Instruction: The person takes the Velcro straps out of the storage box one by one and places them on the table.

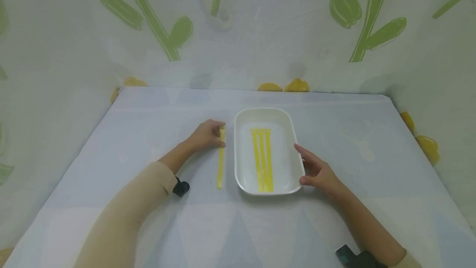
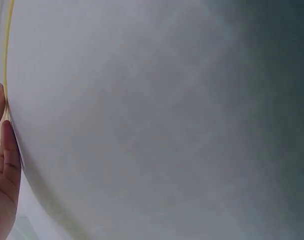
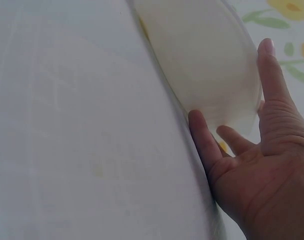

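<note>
A long, thin yellow strip [image 1: 220, 168] with a wider upper end is upright in the head view, left of the white tray [image 1: 239, 164]. My left hand [image 1: 206, 135] pinches it near that upper end between thumb and fingers. In the left wrist view the strip [image 2: 6, 50] runs up from the fingertips at the left edge. Several similar yellow strips [image 1: 263, 160] lie side by side inside the tray, heads at the far end. Against the tray's right side rests my right hand [image 1: 321, 175], thumb and forefinger spread along the rim, fingers fairly straight.
Pale patterned cloth [image 1: 186, 226] covers the table. A leaf-printed curtain [image 1: 267, 44] rises behind it and at the sides. Dark wrist cameras [image 1: 181, 187] sit on both forearms.
</note>
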`<act>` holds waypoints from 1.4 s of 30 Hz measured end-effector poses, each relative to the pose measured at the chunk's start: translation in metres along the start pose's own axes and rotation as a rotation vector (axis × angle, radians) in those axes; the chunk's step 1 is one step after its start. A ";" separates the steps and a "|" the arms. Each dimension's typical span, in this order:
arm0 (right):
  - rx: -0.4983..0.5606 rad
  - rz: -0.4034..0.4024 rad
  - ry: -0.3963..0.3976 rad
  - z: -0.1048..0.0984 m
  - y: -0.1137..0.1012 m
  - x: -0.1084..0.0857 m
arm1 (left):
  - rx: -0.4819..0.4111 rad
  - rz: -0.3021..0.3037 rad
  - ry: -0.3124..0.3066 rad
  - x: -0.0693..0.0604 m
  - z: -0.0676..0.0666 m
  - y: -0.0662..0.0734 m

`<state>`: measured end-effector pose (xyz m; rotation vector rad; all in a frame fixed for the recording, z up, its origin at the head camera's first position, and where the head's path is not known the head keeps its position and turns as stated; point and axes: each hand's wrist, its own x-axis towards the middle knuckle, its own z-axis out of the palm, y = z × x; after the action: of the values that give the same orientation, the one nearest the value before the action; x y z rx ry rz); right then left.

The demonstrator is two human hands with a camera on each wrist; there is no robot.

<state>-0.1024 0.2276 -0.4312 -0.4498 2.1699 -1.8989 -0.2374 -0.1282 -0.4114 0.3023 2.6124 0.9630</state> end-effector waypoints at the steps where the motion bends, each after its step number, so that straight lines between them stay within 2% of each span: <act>1: -0.002 0.001 0.000 0.000 0.000 0.000 | 0.015 0.001 0.007 0.000 0.000 0.000; 5: 0.002 -0.002 0.001 0.001 0.000 0.000 | 0.056 -0.024 0.016 -0.001 0.000 -0.001; 11: 0.023 -0.006 -0.006 0.000 0.001 0.001 | 0.070 -0.057 0.005 -0.001 -0.001 -0.001; 16: 0.007 0.006 0.004 -0.001 0.000 0.001 | 0.034 -0.069 -0.009 0.001 -0.003 -0.001; 19: -0.008 0.033 0.014 0.000 0.000 0.000 | -0.006 -0.045 -0.020 -0.001 -0.005 0.003; 26: -0.030 0.068 0.033 0.002 -0.002 0.000 | -0.162 -0.029 -0.017 0.001 -0.014 0.017; 31: -0.032 0.059 0.032 0.001 -0.002 -0.001 | -0.171 -0.021 -0.010 0.006 -0.024 0.031; 37: -0.019 0.025 0.018 0.001 -0.001 -0.001 | -0.168 -0.011 -0.012 0.012 -0.041 0.054; 42: 0.000 0.005 0.009 0.000 0.000 -0.001 | -0.233 0.047 -0.031 0.016 -0.051 0.070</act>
<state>-0.1013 0.2285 -0.4313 -0.4354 2.1749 -1.9021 -0.2662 -0.1012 -0.3328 0.3179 2.4438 1.2540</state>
